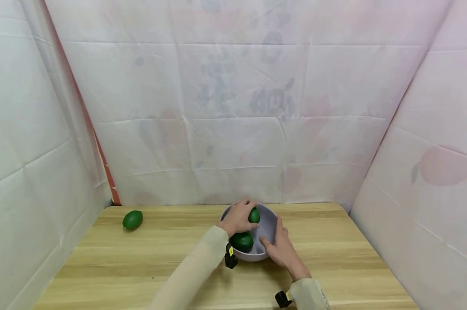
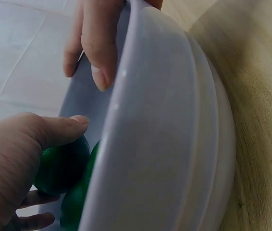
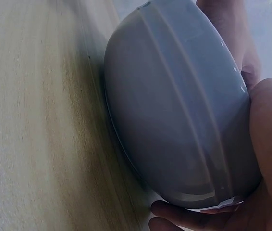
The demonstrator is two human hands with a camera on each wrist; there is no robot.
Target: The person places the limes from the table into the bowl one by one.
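Observation:
A grey-purple bowl [image 1: 267, 224] stands near the back edge of the table. My left hand [image 1: 238, 218] reaches into it from the left, with thumb and fingers around a green lime [image 1: 254, 215]. In the left wrist view the thumb lies along the top of that lime [image 2: 61, 166]. A second lime [image 1: 242, 242] lies in the near-left part of the bowl, just under the left hand. On the bowl's right side my right hand [image 1: 283, 247] grips the rim, its thumb inside and its fingers around the outer wall [image 3: 174, 120].
Another lime [image 1: 132, 220] rests at the back left of the wooden table [image 1: 171, 254]. Pale printed sheets [image 1: 233, 142] hang behind the table and along both sides. A small black device [image 1: 231, 257] is strapped at the left wrist.

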